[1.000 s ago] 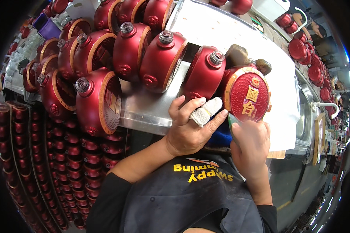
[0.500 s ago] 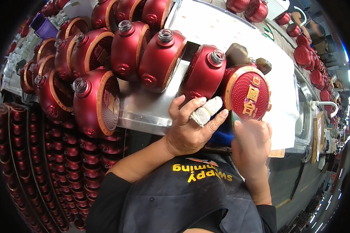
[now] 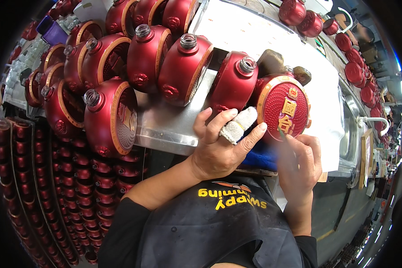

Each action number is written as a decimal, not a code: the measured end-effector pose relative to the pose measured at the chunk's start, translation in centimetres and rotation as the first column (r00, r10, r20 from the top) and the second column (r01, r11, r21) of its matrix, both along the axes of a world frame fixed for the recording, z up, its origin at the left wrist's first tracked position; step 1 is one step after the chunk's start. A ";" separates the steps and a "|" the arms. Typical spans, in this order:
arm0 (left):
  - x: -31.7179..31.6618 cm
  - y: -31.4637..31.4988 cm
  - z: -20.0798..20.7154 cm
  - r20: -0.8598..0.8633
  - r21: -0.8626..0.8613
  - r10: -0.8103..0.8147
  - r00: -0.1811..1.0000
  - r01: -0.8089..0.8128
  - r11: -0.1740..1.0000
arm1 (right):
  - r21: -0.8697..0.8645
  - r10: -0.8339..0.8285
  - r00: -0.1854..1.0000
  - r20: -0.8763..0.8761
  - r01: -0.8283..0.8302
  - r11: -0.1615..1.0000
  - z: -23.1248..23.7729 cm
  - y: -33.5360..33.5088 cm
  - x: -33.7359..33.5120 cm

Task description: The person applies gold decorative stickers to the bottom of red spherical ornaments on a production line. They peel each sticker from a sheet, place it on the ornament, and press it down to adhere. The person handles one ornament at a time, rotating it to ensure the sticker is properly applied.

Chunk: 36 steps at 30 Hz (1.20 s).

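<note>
Your right hand pinching slim tool at six o'clock on red bottle, left hand spread, thumb at eight

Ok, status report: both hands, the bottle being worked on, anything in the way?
Left hand open, thumb by bottle. Right hand gripping tool, tip at lower face. Second bottle close on the left.
</note>
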<state>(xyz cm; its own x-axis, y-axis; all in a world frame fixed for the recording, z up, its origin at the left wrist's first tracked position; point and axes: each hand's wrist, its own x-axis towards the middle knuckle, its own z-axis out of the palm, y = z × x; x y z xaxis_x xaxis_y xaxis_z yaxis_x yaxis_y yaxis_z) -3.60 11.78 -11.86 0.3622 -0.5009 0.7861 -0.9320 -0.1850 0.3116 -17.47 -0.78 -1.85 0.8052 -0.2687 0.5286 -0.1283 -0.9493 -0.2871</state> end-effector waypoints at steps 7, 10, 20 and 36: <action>0.1 -0.1 0.4 0.003 -0.027 0.036 0.999 -0.036 0.999 | 0.065 -0.057 0.997 0.057 0.053 0.996 0.7 -1.4 -0.5; 0.2 -0.1 0.7 -0.002 0.000 0.047 0.999 -0.047 0.999 | 0.119 -0.093 0.994 0.062 0.085 0.989 0.6 -2.5 -1.0; 2.0 -1.5 4.7 0.014 0.207 0.068 0.998 -0.070 0.976 | 0.138 -0.139 0.989 0.049 0.131 0.982 -1.1 -7.1 -0.5; 3.4 -4.5 8.1 0.110 0.389 0.001 0.994 -0.044 0.920 | 0.072 -0.045 0.996 -0.075 0.051 0.996 -2.2 -11.2 1.0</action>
